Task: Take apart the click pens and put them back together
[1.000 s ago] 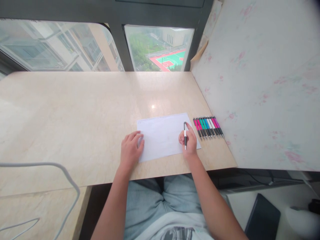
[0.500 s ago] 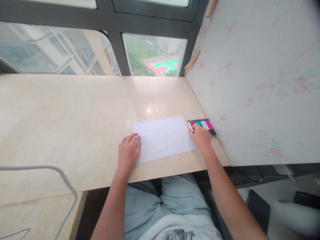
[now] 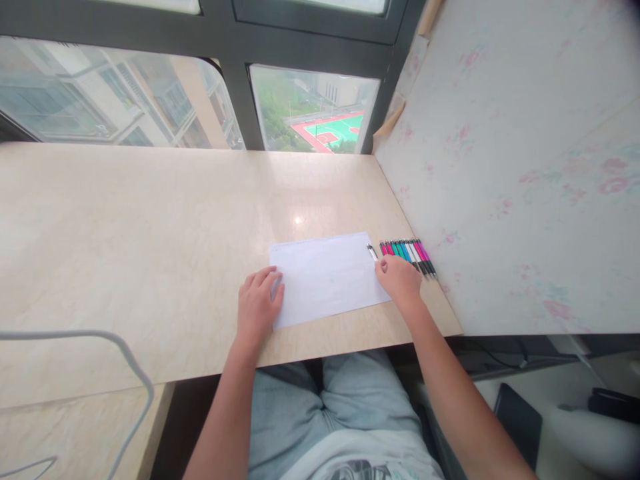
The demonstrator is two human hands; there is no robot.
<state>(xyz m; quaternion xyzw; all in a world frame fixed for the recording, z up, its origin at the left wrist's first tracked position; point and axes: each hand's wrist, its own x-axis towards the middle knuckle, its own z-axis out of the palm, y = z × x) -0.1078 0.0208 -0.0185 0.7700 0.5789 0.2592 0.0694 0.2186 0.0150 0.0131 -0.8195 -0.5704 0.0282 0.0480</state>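
Observation:
A white sheet of paper (image 3: 327,280) lies on the tabletop, with a faint line of marks along its top edge. My left hand (image 3: 261,297) rests flat on the paper's left edge, fingers spread. At the right edge of the sheet, my right hand (image 3: 399,277) pinches a white pen (image 3: 372,251) with black parts; its upper end sticks out past my fingers and the rest is hidden. Just beyond that hand, a row of colourful pens (image 3: 415,250) lies side by side, pink, green, blue, white and purple, their near ends partly covered by my hand.
The pale table (image 3: 150,253) runs to a dark-framed window (image 3: 300,40) at the back. A flower-patterned wall (image 3: 510,153) borders the right side. A grey cable (image 3: 113,337) curves over the table at lower left.
My right hand has drawn the white pen slightly left, away from the row and over the paper's right edge. My left hand stays on the paper.

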